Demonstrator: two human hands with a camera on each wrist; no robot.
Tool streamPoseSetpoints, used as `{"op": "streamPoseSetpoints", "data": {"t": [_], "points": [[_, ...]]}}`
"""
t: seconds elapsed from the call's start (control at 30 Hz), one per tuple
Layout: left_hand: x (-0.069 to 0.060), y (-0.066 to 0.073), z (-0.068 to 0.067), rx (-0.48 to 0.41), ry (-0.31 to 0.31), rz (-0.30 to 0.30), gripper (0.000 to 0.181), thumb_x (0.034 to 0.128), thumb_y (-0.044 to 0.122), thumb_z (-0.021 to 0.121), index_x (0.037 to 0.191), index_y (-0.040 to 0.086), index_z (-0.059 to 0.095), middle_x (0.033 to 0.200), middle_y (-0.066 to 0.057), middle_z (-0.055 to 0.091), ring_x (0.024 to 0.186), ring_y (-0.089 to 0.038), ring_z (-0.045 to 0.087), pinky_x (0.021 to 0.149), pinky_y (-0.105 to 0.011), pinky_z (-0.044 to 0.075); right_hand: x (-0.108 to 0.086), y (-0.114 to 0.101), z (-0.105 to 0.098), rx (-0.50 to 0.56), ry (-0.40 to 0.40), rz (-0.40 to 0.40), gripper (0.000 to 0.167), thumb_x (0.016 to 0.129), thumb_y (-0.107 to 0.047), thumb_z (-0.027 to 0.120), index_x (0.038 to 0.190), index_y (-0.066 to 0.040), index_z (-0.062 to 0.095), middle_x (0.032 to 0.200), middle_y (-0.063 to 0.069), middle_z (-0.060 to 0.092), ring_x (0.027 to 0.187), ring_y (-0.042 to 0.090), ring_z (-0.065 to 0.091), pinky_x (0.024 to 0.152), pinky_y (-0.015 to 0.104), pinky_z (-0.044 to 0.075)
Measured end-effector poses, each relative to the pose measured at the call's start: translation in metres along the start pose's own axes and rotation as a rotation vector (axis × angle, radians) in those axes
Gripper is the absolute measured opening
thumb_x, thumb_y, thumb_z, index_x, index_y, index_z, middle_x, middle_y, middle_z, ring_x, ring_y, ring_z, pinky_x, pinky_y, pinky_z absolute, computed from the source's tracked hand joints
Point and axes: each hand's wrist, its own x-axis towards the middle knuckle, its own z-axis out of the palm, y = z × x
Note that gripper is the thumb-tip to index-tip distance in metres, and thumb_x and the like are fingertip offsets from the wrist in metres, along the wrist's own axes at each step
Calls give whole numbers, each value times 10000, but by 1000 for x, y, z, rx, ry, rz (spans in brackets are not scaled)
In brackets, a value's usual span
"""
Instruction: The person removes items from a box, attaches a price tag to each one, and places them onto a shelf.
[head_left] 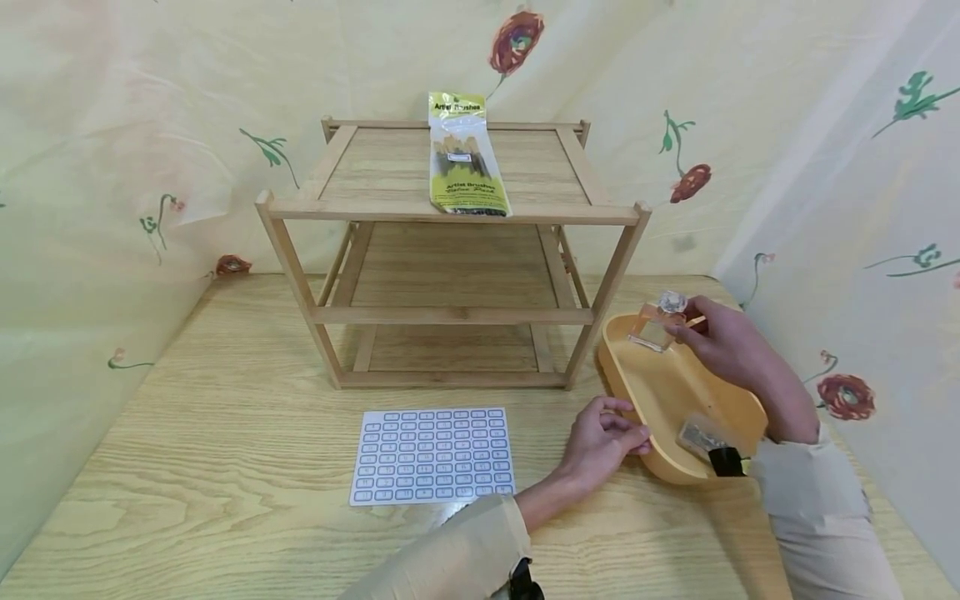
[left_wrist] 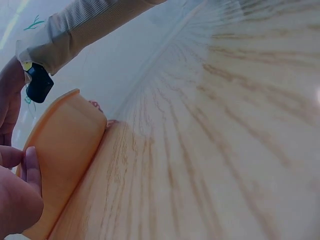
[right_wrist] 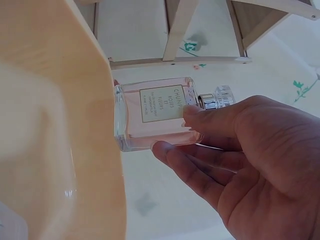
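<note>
My right hand [head_left: 723, 346] holds a perfume bottle [head_left: 651, 327] above the far end of a yellow plastic tray [head_left: 637, 398]. The right wrist view shows the pink glass perfume bottle [right_wrist: 155, 112] with its printed label and clear cap, pinched between thumb and fingers of the right hand [right_wrist: 265, 165]. With thumb and fingers, my left hand [head_left: 596, 442] grips the tray's left rim. In the left wrist view, the left hand [left_wrist: 20, 195] is at the edge of the tray [left_wrist: 65, 150]. A small clear packet [head_left: 701, 435] lies inside the tray, partly covered by the right wrist's camera.
A three-tier wooden rack [head_left: 457, 315] stands at the back centre, left of the tray. On its top shelf lies a pack of artist brushes [head_left: 467, 158]. A white sheet of printed labels [head_left: 432, 456] lies on the wooden table [head_left: 225, 467]. Floral cloth [head_left: 135, 100] surrounds the table.
</note>
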Motion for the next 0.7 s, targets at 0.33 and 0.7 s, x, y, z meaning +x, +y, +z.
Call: {"op": "streamPoseSetpoints", "data": {"t": [0.33, 0.7], "points": [[-2, 2, 0, -13, -6, -6, 269, 935, -93, 679, 1167, -3, 578, 846, -46, 657, 737, -151, 695, 726, -233, 594, -7, -10, -4, 38, 4, -30, 207, 1048, -68, 602, 1107, 122, 544, 1006, 281, 674, 971, 509, 682, 667, 362, 582], [-3, 4, 0, 2, -10, -26, 267, 946, -76, 678, 1178, 1, 572, 867, -57, 664, 755, -177, 704, 737, -246, 598, -18, -21, -8, 23, 23, -61, 180, 1031, -47, 629, 1112, 101, 565, 997, 244, 689, 941, 473, 698, 637, 240, 543]]}}
